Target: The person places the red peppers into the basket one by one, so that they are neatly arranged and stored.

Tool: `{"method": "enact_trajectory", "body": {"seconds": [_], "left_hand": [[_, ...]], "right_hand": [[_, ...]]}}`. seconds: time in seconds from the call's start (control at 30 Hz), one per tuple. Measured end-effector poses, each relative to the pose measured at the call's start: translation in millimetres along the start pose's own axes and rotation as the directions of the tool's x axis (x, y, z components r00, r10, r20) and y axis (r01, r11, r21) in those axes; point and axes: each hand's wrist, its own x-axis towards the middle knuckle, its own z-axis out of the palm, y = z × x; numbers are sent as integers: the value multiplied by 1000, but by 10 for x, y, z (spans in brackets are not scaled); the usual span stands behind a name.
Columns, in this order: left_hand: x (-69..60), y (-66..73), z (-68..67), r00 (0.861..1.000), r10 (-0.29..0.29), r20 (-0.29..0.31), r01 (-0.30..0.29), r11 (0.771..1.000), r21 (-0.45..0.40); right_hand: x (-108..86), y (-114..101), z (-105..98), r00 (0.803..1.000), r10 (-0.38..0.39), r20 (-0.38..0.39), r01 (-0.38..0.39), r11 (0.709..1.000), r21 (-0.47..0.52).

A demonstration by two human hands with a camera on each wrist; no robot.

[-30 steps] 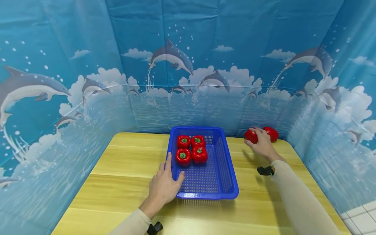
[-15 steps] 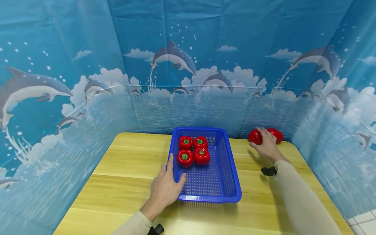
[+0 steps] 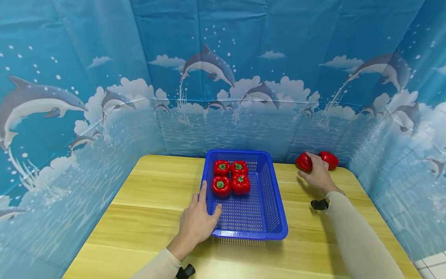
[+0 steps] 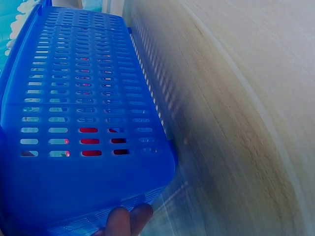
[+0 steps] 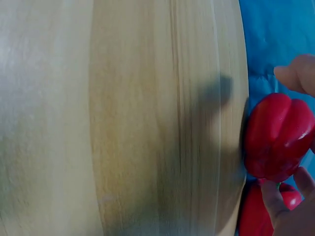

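Observation:
Against the left rim of the blue basket (image 3: pixel 277 201) lies my left hand (image 3: pixel 198 221), index finger straight and thumb over the inner side. Fingertips (image 4: pixel 118 222) touch the basket's lower outer edge (image 4: pixel 88 182) in the left wrist view. At the table's back right, my right hand (image 3: pixel 319 176) spans a red pepper (image 3: pixel 304 162). In the right wrist view a gap separates the thumb (image 5: pixel 298 76) from this pepper (image 5: pixel 275 137); other fingers (image 5: pixel 275 199) reach between it and a second red pepper (image 5: pixel 253 214), which stands right of it in the head view (image 3: pixel 329 160).
Several red peppers (image 3: pixel 240 184) with green stems stand together in the basket's left and back part. A blue dolphin-print curtain (image 3: pixel 223 128) hangs behind and beside the wooden table (image 3: pixel 146 217). Each wrist wears a black device (image 3: pixel 319 204).
The head view has shifted slightly, moving the scene rightward in frame. My right hand has moved a little right over the pepper, uncovering more of it. The left hand keeps its place on the basket.

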Motion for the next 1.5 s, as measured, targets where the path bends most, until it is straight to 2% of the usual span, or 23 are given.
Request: {"method": "enact_trajectory", "body": {"seconds": [0.13, 0.43, 0.6, 0.8, 1.07, 1.5], "left_hand": [[8, -2, -6, 1000, 3, -1, -3, 1000, -1], [14, -4, -2, 1000, 2, 4, -2, 1000, -7], [14, -3, 2, 1000, -1, 6, 1, 1000, -12], [12, 1, 3, 1000, -4, 8, 4, 1000, -14], [0, 2, 7, 1000, -8, 5, 8, 1000, -17], [-4, 8, -5, 1000, -7, 7, 7, 1000, -10]], "right_hand": [[-15, 3, -3, 999, 30, -14, -31, 999, -12], [-20, -2, -13, 997, 80, 17, -80, 996, -28], [-16, 15, 17, 998, 70, 8, -70, 997, 15], [-6, 16, 70, 1000, 23, -1, -23, 1000, 7], [-69, -71, 76, 998, 55, 13, -55, 996, 68], [-166, -133, 75, 996, 83, 36, -84, 996, 38]]}}
